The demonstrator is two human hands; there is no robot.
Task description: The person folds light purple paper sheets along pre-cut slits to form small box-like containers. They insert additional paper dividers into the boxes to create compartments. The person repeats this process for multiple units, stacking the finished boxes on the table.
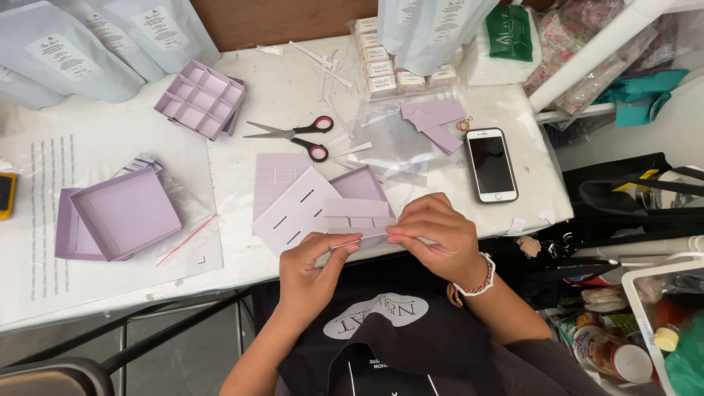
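My left hand point(314, 265) and my right hand point(434, 235) pinch the two ends of a thin lilac card strip point(358, 217) with slots, held at the table's front edge. Just behind it lie a slotted lilac card sheet point(293, 211) and a small lilac box tray point(358, 183). A flat lilac card with scored squares point(275, 176) rests under the sheet.
An open lilac box point(126, 213) sits at the left, a lilac divider grid point(202, 97) behind it. Scissors point(293, 136), loose lilac strips point(434, 119), a phone point(491, 164), stacked small bars point(387, 73) and grey pouches point(70, 51) crowd the white table point(279, 84).
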